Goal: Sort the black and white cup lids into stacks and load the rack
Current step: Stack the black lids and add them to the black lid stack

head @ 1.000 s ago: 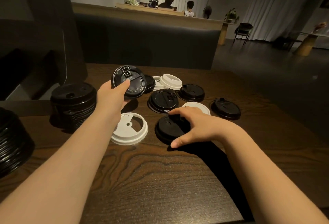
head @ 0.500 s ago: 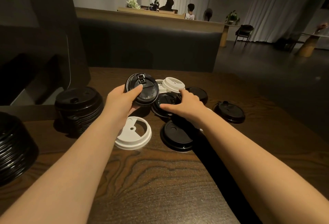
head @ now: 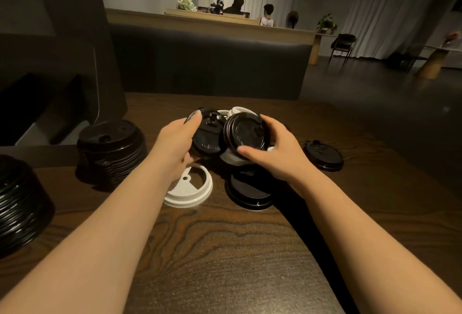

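My left hand [head: 178,146] grips a black lid [head: 207,136] tilted up above the table. Right beside it my right hand [head: 277,153] holds a second black lid [head: 246,131], its edge overlapping the first. Beneath my hands lie a white lid [head: 191,192] with its hollow side up, a flat black lid [head: 250,192], and a white lid [head: 231,158] partly hidden under the right hand. More white lids [head: 237,110] peek out behind. Another black lid [head: 323,155] lies alone at the right. Two tall stacks of black lids stand at the left, one [head: 111,151] near and one [head: 21,201] at the frame edge.
The dark wooden table [head: 225,251] stretches toward me. A dark upholstered bench back [head: 207,64] runs behind the table, and a dark panel [head: 75,39] rises at the left. People sit at a far counter. No rack is visible.
My right hand lifted a black lid off the table and brought it up against the lid in my left hand. The left hand shifted slightly right.
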Demonstrator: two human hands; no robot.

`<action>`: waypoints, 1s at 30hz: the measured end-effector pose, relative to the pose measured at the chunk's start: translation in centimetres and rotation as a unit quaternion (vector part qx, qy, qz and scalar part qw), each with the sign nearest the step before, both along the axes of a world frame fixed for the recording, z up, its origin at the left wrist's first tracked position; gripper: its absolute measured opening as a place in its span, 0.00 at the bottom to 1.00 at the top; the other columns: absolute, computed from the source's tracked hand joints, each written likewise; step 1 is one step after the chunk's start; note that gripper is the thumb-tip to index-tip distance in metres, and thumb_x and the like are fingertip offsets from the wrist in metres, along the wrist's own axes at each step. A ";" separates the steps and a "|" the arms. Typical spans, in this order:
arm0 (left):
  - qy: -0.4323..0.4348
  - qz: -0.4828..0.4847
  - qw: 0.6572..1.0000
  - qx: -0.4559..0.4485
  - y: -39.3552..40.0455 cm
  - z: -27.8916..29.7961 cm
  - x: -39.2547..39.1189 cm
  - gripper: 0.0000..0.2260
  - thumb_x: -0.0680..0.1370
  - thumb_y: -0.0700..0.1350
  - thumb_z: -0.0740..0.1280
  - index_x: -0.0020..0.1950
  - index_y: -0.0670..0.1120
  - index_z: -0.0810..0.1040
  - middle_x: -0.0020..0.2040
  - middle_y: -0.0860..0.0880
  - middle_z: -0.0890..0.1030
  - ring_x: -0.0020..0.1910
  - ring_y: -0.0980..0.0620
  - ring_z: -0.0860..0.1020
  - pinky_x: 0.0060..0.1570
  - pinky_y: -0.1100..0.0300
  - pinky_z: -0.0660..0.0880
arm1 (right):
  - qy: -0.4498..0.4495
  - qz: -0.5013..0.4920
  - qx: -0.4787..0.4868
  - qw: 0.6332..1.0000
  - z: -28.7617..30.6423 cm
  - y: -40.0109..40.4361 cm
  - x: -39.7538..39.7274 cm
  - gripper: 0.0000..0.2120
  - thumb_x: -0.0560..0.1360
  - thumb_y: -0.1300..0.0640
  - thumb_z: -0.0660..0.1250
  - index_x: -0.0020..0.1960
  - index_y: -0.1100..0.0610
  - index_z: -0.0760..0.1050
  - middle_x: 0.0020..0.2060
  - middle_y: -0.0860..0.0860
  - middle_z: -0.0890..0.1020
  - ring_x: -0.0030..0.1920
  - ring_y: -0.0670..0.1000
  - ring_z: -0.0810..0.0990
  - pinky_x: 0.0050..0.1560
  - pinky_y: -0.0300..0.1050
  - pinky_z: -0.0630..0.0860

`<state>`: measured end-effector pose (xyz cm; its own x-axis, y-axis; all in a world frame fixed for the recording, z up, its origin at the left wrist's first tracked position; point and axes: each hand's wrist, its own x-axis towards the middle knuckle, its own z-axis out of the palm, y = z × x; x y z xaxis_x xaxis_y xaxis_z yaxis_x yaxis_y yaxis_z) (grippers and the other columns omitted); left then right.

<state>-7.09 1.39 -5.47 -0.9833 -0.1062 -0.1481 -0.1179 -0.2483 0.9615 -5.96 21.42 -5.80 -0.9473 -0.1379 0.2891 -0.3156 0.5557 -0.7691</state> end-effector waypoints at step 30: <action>0.101 -0.143 0.977 -0.118 2.0 -0.8 2.3 0.04 0.76 0.46 0.69 0.46 0.47 0.82 0.43 0.48 0.85 0.45 0.50 0.83 0.47 0.57 0.77 | -0.110 0.068 -0.184 0.974 0.1 -0.8 0.4 0.06 0.77 0.58 0.66 0.50 0.50 0.80 0.46 0.52 0.85 0.50 0.53 0.83 0.51 0.50 0.79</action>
<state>-4.79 3.43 -6.30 -0.9843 0.1702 0.0473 0.0476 -0.0022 0.9989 -5.60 20.65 -5.66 -0.9721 -0.1925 0.1344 -0.1718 0.1934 -0.9660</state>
